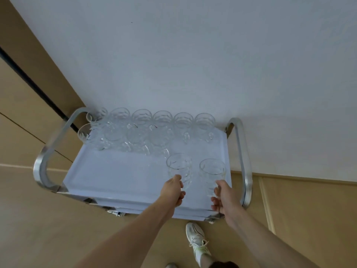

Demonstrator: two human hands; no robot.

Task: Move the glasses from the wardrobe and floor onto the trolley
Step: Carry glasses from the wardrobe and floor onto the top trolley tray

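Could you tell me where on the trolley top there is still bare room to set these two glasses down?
The near half of the trolley top is bare, from the left handle across to the left hand. A smaller bare patch lies between the right hand's glass and the back rows. The far edge by the wall is crowded.

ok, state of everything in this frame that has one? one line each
left hand: grips the left glass by its lower part
right hand: grips the right glass by its lower part
left glass: upright, held over the trolley top
right glass: upright, held over the trolley top
glasses on the trolley: standing in two rows at the back, upright
trolley: parked against the wall, front of its top bare
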